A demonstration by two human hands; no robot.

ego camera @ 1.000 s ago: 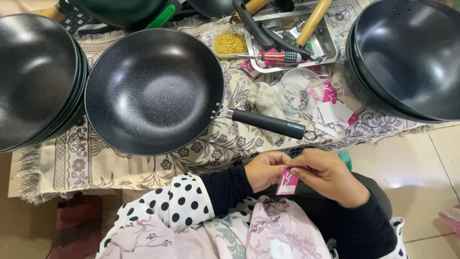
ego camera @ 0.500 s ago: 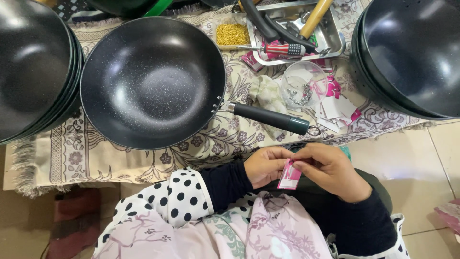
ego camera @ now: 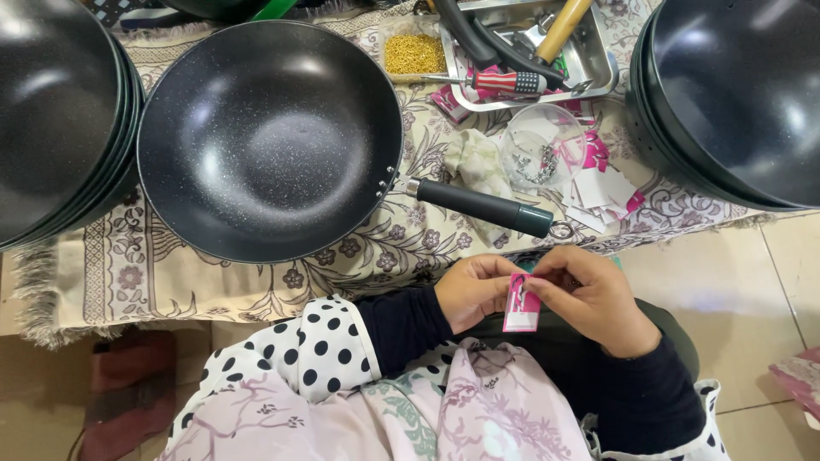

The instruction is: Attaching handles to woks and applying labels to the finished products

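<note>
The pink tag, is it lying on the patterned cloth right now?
No, the pink tag is held up between the left hand and the right hand, off the patterned cloth.

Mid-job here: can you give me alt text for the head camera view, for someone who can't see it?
Both hands, left hand and right hand, hold a small pink and white tag over the lap. Ahead, on a floral cloth, lies a black wok with a dark handle, between stacks of woks.

Beige tiled floor point(ego camera: 735, 290) with dark grout lines lies right of and below a floral patterned cloth point(ego camera: 213, 273) spread on it. Cloth's fringed edge sits at its left end. Light is even; soft glare on floor right of cloth.
</note>
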